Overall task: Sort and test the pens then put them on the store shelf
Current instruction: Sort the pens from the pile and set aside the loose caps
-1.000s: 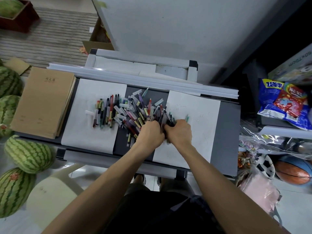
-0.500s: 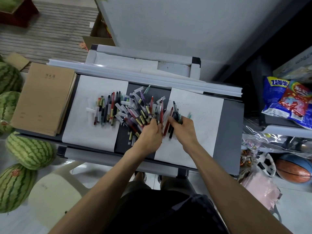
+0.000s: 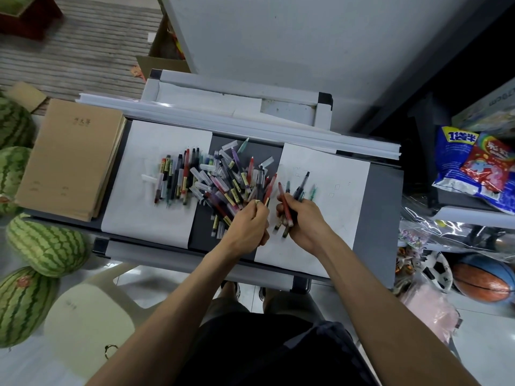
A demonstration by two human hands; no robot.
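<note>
A loose pile of pens and clear caps lies on the dark strip of the grey table. A tidy row of pens lies on the left white sheet. My left hand pinches a red pen at the pile's right edge. My right hand grips a bunch of pens, red and dark ones, over the right white sheet, which bears small test marks.
A stack of brown notebooks lies at the table's left end. Watermelons sit on the floor at left beside a pale plastic stool. Snack bags, balls and wrapped goods crowd the right.
My hands, pressed together over the pile a second ago, have drawn apart. The right hand has carried its bunch of pens onto the right sheet; the left has lifted a red pen.
</note>
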